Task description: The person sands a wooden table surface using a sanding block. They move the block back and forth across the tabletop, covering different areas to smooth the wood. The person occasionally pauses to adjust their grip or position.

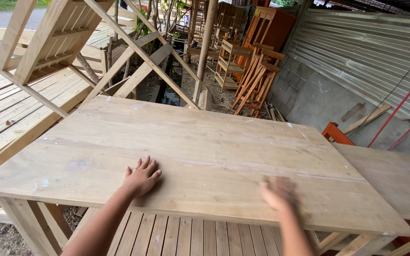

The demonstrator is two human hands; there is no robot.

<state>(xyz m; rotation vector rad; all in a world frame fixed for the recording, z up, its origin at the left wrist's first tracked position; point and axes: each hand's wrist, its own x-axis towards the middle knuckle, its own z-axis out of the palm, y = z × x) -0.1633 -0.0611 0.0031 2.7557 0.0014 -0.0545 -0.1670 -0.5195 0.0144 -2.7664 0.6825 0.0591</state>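
A large bare wooden tabletop (200,137) of pale planks fills the middle of the view. My left hand (141,178) lies flat on it near the front edge, fingers spread, holding nothing. My right hand (278,192) is on the tabletop further right, also near the front edge. It is smeared by motion blur, so whether something lies under its fingers cannot be made out.
A slatted wooden surface (181,234) shows below the front edge. A second tabletop (395,175) adjoins on the right. Unfinished wooden frames (48,42) lean at the left, stools and racks (257,71) stand behind, and a corrugated metal wall (366,52) closes the right.
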